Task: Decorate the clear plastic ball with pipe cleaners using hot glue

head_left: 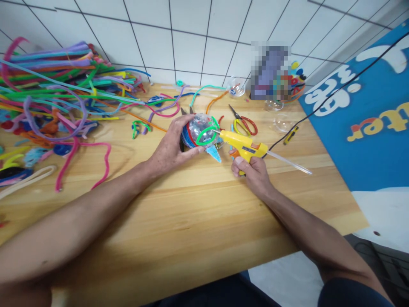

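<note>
My left hand point(174, 147) is wrapped around a clear plastic ball point(195, 124) with blue and red pipe cleaner along its side. A green pipe cleaner loop point(204, 135) lies against the ball's near right face, and a light blue pointed piece point(214, 154) sticks out below. In my right hand point(254, 171) is a yellow hot glue gun point(243, 144), gripped by its handle. Its nozzle meets or nearly meets the green loop; I cannot tell which. From the gun's back end a clear glue stick point(290, 162) juts out. Part of the ball is hidden behind my left fingers.
Colourful pipe cleaners point(64, 81) pile up at the left. Behind the glue gun lie scissors point(244, 123) with red and yellow handles. Clear half-shells point(236, 86) stand near the wall, and a yellow cutter point(291, 135) lies right. A black cord point(319, 103) crosses the right side.
</note>
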{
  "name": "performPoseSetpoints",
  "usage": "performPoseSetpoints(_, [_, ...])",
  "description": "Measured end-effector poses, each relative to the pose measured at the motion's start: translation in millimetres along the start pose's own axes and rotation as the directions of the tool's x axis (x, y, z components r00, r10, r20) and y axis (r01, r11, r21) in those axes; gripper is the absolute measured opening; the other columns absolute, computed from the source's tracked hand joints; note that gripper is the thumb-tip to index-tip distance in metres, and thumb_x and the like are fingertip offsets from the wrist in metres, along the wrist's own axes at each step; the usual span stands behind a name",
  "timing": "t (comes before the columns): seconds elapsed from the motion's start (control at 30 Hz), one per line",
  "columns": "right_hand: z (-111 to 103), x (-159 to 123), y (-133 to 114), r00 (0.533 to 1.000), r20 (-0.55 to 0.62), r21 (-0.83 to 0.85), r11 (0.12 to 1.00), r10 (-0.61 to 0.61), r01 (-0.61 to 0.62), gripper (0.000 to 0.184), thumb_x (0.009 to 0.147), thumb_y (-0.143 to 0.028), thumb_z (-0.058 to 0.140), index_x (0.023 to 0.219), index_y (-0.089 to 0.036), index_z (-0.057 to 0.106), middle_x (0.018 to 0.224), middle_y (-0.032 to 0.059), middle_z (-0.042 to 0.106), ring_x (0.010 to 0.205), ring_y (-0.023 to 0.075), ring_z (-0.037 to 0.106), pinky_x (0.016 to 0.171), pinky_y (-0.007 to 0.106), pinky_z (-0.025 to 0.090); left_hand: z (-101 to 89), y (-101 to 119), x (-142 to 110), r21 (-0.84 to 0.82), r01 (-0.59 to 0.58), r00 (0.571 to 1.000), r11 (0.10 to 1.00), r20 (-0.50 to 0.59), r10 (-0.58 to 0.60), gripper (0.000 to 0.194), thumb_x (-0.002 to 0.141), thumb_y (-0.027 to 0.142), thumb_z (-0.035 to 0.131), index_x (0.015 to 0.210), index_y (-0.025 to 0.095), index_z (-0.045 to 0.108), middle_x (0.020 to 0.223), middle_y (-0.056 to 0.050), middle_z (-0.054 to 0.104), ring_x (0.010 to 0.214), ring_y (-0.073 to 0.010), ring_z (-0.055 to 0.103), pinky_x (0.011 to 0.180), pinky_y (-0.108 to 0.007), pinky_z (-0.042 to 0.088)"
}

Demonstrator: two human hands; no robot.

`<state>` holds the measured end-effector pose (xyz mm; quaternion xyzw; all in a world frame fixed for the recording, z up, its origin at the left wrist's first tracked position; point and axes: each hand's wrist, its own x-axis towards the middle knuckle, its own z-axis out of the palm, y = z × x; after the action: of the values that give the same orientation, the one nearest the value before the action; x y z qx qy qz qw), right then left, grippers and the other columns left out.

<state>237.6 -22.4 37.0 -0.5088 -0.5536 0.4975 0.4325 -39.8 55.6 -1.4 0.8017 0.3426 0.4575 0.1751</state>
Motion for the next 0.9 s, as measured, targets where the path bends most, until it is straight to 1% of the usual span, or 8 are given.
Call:
performPoseSetpoints(0.23, [0.0, 0.2, 1.0, 1.000, 0.002, 0.003, 1.000, 0.014, -0.014, 0.065, 0.083, -0.083, 0.078, 0.102, -0.021, 0.075, 0.059, -0.0039, 0.057, 0.054, 0.0146, 0.049, 0.057, 0.032, 0.040, -2.3, 0.2, 0.4, 0.019, -0.010, 1.000, 1.000, 0.026, 0.010, 0.086, 0.095, 0.064, 0.081, 0.163, 0.031, 0.039, 0.162, -0.016, 0.056, 0.150, -0.0376, 0.057, 0.129, -0.062, 0.049])
performPoseSetpoints(0.4, [-0.5, 1.1, 1.2, 1.000, 0.011, 0.010, 1.000, 0.010, -0.010, 0.063, 0.084, -0.082, 0.078, 0.100, -0.021, 0.075, 0.059, -0.0040, 0.058, 0.053, 0.0141, 0.049, 0.057, 0.032, 0.039, -2.5, 0.8, 0.6, 0.017, -0.014, 1.000, 1.000, 0.019, 0.014, 0.085, 0.095, 0.064, 0.080, 0.163, 0.032, 0.040, 0.162, -0.016, 0.057, 0.150, -0.0367, 0.057, 0.129, -0.061, 0.049])
performPoseSetpoints(0.6, [-0.8, 1.7, 1.1, 1.000, 0.012, 0.011, 1.000, 0.011, -0.012, 0.065, 0.084, -0.082, 0.078, 0.104, -0.020, 0.075, 0.058, -0.0046, 0.057, 0.053, 0.0145, 0.049, 0.056, 0.032, 0.039, -2.2, 0.6, 0.7, 0.016, 0.013, 1.000, 1.000, 0.015, -0.013, 0.086, 0.094, 0.069, 0.079, 0.161, 0.030, 0.043, 0.161, -0.017, 0.058, 0.150, -0.0373, 0.058, 0.129, -0.061, 0.049])
performPoseSetpoints(0.8, [2.4, -2.8, 2.3, 0.997, 0.072, -0.023, 1.000, -0.012, 0.014, 0.062, 0.087, -0.082, 0.075, 0.101, -0.022, 0.075, 0.059, -0.0042, 0.058, 0.053, 0.0151, 0.049, 0.057, 0.033, 0.039, -2.2, 4.2, 2.2, 0.006, -0.014, 0.999, 1.000, 0.036, 0.014, 0.084, 0.095, 0.064, 0.081, 0.162, 0.032, 0.041, 0.164, -0.016, 0.056, 0.154, -0.0380, 0.054, 0.131, -0.063, 0.046])
performPoseSetpoints(0.9, [2.6, -4.9, 1.4, 0.999, 0.042, 0.004, 1.000, -0.029, 0.029, 0.059, 0.087, -0.080, 0.075, 0.099, -0.022, 0.074, 0.059, -0.0041, 0.056, 0.053, 0.0149, 0.049, 0.057, 0.032, 0.039, -1.2, 4.5, 2.4, -0.008, -0.008, 1.000, 1.000, 0.024, 0.008, 0.083, 0.095, 0.063, 0.081, 0.162, 0.033, 0.042, 0.163, -0.016, 0.057, 0.153, -0.0378, 0.056, 0.131, -0.062, 0.047])
